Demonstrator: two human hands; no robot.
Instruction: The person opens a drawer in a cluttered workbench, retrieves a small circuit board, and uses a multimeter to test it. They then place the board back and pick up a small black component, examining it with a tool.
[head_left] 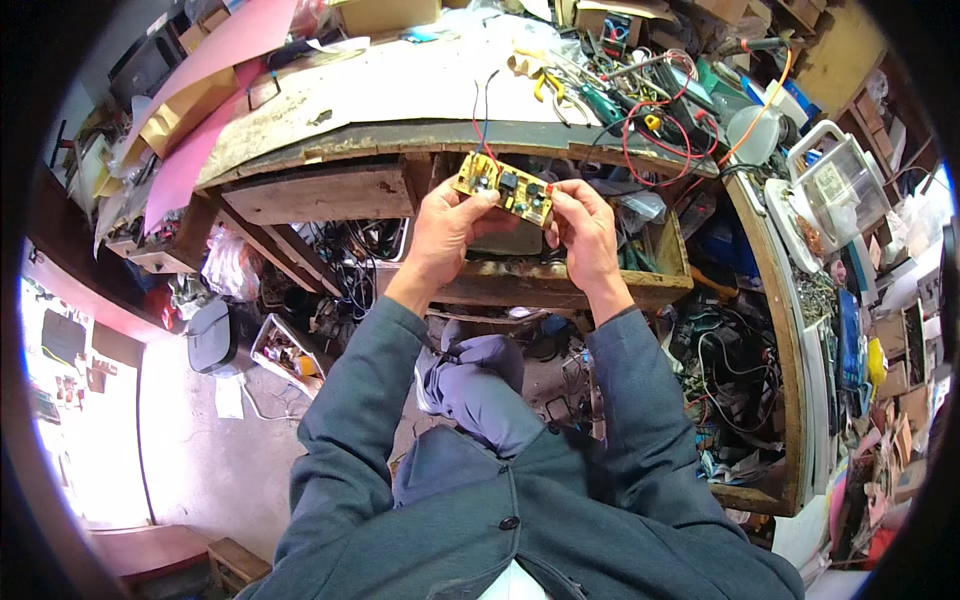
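Cluttered workbench (370, 133) spanned far side; open wooden drawer (530, 287) at its near edge. Left hand (446, 228) gripped yellow circuit board (519, 196) by its left end, right hand (586, 228) its right end; board sat between both. Red and blue wires (486, 108) ran far from board's left part.

A pink sheet (200, 150) slants beside the workbench (375, 98).

Worn wooden workbench (375, 137) beneath tangled cables (640, 108), a yellow-handled tool (547, 86) and crumpled clear plastic (535, 38).
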